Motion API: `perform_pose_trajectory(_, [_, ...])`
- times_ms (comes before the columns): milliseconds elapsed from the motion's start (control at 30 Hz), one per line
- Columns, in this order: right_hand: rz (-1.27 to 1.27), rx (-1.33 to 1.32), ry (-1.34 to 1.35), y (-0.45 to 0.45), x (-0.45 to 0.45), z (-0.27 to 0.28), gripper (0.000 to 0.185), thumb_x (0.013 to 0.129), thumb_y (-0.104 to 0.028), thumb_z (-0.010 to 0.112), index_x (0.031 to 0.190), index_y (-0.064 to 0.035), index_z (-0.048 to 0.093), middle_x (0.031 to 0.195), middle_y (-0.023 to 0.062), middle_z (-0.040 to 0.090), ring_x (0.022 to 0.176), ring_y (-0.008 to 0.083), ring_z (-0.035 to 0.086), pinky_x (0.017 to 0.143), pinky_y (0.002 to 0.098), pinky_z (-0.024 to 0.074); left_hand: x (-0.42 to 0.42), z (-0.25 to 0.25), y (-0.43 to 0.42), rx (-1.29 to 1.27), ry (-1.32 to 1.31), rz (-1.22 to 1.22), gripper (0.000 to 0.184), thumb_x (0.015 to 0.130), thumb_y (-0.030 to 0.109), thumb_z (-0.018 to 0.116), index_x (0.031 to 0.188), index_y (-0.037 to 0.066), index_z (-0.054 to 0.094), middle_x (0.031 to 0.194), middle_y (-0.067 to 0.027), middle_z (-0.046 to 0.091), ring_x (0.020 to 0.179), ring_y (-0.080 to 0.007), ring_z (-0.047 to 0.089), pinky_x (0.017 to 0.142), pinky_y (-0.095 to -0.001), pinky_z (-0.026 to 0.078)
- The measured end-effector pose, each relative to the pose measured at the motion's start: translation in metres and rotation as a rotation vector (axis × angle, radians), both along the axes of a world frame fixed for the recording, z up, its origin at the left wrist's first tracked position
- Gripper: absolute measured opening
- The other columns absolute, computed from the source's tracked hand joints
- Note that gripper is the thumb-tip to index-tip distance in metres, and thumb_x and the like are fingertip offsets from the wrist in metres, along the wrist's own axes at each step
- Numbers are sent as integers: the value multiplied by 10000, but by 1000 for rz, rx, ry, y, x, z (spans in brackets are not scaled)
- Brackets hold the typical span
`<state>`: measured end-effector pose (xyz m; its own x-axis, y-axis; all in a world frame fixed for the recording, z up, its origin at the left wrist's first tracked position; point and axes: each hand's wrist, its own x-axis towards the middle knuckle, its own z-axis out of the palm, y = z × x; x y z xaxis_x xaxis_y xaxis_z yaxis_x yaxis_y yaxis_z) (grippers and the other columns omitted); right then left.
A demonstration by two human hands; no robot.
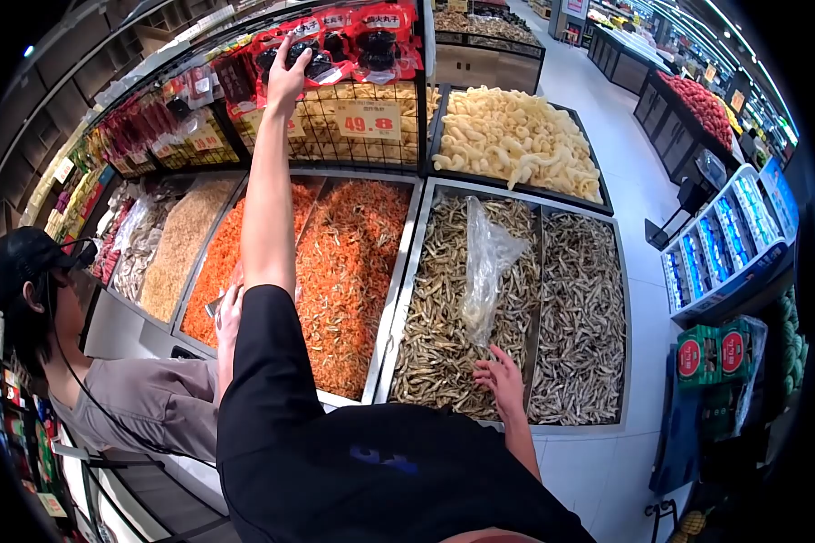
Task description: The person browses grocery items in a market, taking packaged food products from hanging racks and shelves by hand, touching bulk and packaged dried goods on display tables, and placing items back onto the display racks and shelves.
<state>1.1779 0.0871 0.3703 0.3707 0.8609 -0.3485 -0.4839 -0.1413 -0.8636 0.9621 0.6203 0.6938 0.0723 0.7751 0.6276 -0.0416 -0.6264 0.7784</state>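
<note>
Left arm [270, 199] extended, right hand [503, 378] low.
Left arm nearly straight, bare below a short black sleeve [264, 362]; left hand [288, 71] well ahead of the right, fingers parted. Right hand closer to the torso [398, 480], fingers spread and slightly bent; right forearm [522, 442] visible only in part.

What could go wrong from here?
Left hand is up at the red packs; a fumbled one might drop into the orange dried goods below.
Right hand hovers low by the clear plastic bag; a careless sweep could drag it or scatter dried fish.
The other person's hand is close beside the wearer's raised arm; lowering it could bump them.
</note>
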Motion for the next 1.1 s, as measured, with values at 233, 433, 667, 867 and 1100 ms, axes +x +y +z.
perform_pose_trajectory(233, [25, -21, -4, 2, -1, -1, 443, 950, -114, 479, 1357, 6, 350, 1007, 155, 623, 802, 169, 636, 678, 253, 526, 2, 5, 0, -9, 18, -70, 566, 877, 178, 633, 1390, 124, 399, 1206, -98, 568, 999, -126, 567, 860, -254, 443])
perform_pose_trajectory(433, [28, -16, -11, 3, -1, 2, 437, 951, -112, 473, 1355, 7, 354, 1001, 155, 624, 794, 168, 638, 677, 249, 528, 6, 0, 18, -115, 14, -84, 555, 887, 153, 618, 1395, 142, 393, 1185, -95, 572, 963, -114, 585, 802, -236, 471])
perform_pose_trajectory(667, [19, -37, 3, 2, 0, 2, 440, 952, -109, 472, 1358, 11, 352, 1002, 158, 624, 793, 165, 636, 675, 246, 526, 17, -5, 43, -65, 135, 23, 694, 829, 235, 699, 1412, 100, 350, 1135, -147, 615, 969, -162, 598, 860, -268, 456])
perform_pose_trajectory(867, [0, -36, 7, 3, -1, 1, 437, 949, -102, 471, 1353, 16, 353, 1000, 162, 624, 800, 174, 635, 687, 256, 527, 27, -14, 42, 12, 497, 442, 676, 851, 288, 643, 1434, 246, 302, 1068, -236, 610, 973, -286, 616, 876, -316, 459])
perform_pose_trajectory(1100, [32, -29, 31, 2, -9, -1, 440, 944, -87, 460, 1350, 34, 341, 981, 160, 625, 799, 179, 634, 697, 262, 528, 50, -112, -107, 129, 442, 601, 630, 826, 139, 584, 1408, 193, 348, 1462, -276, 143, 1322, -455, 195, 1077, -493, 248])
